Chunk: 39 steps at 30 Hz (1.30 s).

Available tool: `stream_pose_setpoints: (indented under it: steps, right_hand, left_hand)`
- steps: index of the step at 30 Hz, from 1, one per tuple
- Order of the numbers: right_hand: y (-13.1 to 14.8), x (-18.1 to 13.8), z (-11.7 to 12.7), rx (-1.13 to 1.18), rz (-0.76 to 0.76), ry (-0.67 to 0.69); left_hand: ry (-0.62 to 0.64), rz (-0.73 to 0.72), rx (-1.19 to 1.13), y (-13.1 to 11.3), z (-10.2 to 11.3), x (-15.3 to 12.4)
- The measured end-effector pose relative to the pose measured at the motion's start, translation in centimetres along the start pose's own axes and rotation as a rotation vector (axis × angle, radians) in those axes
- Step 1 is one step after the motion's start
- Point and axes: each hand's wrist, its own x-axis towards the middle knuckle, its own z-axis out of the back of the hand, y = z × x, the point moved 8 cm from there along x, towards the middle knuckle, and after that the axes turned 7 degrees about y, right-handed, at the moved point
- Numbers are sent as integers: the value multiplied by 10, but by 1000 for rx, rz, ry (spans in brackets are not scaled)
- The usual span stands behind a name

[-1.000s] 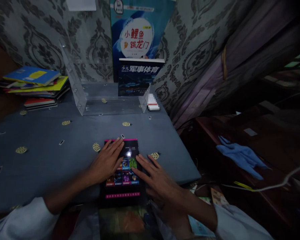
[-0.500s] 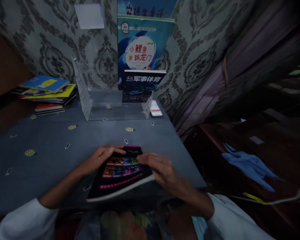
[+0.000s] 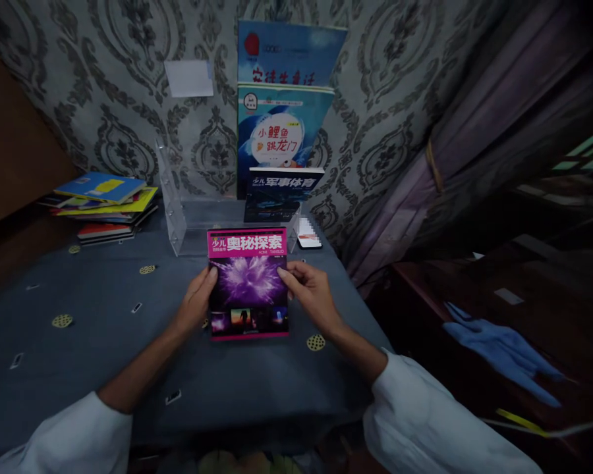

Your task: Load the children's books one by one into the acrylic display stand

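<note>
I hold a book with a pink title band and a purple burst on its cover (image 3: 248,283) upright above the blue-grey tablecloth, front cover facing me. My left hand (image 3: 196,304) grips its left edge, thumb on the cover. My right hand (image 3: 310,293) grips its right edge, fingers curled behind. Just beyond the book stands a clear acrylic book stand (image 3: 178,210) against the wall. In its right part lean a dark blue book (image 3: 282,192), a light blue book with a white circle (image 3: 281,138) and a taller blue book (image 3: 289,52) behind them.
A pile of flat books (image 3: 103,204) lies at the back left of the table (image 3: 79,368). A small phone-like object (image 3: 308,234) lies right of the stand. A curtain (image 3: 445,145) hangs on the right, with a blue cloth (image 3: 499,345) on a dark surface below.
The book lay flat, back cover up, under both my palms. I lifted it by its edges, turned it over, and now hold it upright with the front cover towards me.
</note>
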Motion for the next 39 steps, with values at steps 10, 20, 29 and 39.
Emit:
stream_pose_setpoints:
  steps: [10, 20, 29, 39]
  right_hand:
    - [-64, -6, -3, -704, -106, 77]
    - [-30, 3, -64, -818, 224, 316]
    - [-55, 21, -113, -853, 233, 539]
    - [-77, 36, -40, -705, 124, 423]
  left_hand:
    - [54, -201, 1109, 3, 23, 13]
    - [132, -311, 1553, 5, -14, 40]
    - [123, -340, 1555, 14, -15, 38]
    - [161, -267, 1527, 15, -15, 40]
